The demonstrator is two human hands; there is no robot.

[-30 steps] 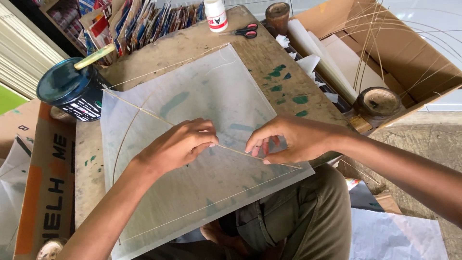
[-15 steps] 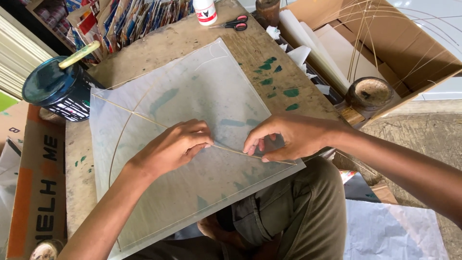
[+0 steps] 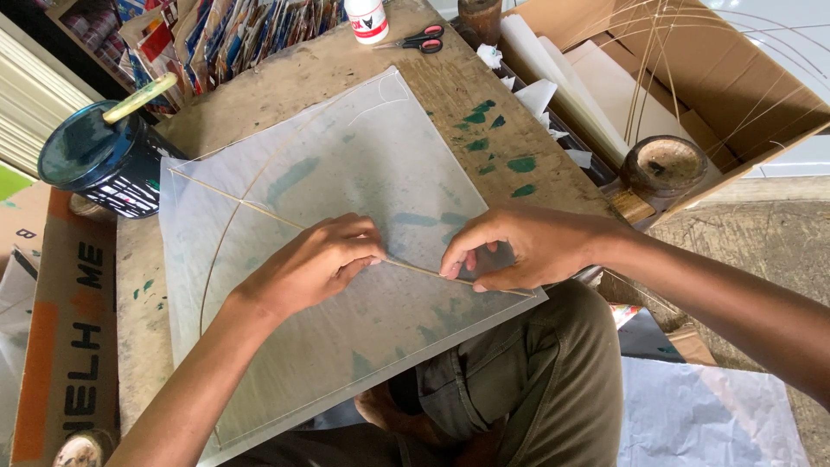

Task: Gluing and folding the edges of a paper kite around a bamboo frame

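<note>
A translucent white paper sheet (image 3: 346,182) lies as a diamond on a worn wooden board (image 3: 484,112). A thin straight bamboo stick (image 3: 259,212) runs across it from the left corner to the right corner, and a second thin stick bows in a curve (image 3: 226,233) over the sheet's left half. My left hand (image 3: 316,264) presses its fingertips on the straight stick near the sheet's middle. My right hand (image 3: 519,246) pinches and presses the same stick a little further right, near the sheet's right corner.
A dark blue tin (image 3: 99,160) with a stick in it stands at the board's left. A white glue bottle (image 3: 367,19), red-handled scissors (image 3: 419,39) and a brown pot sit at the far edge. A cardboard box (image 3: 692,78) with paper rolls and thin sticks stands right.
Both hands stay on the straight stick with only slight shifts of the fingers. The view has drifted a little, so the board and sheet sit differently in frame.
</note>
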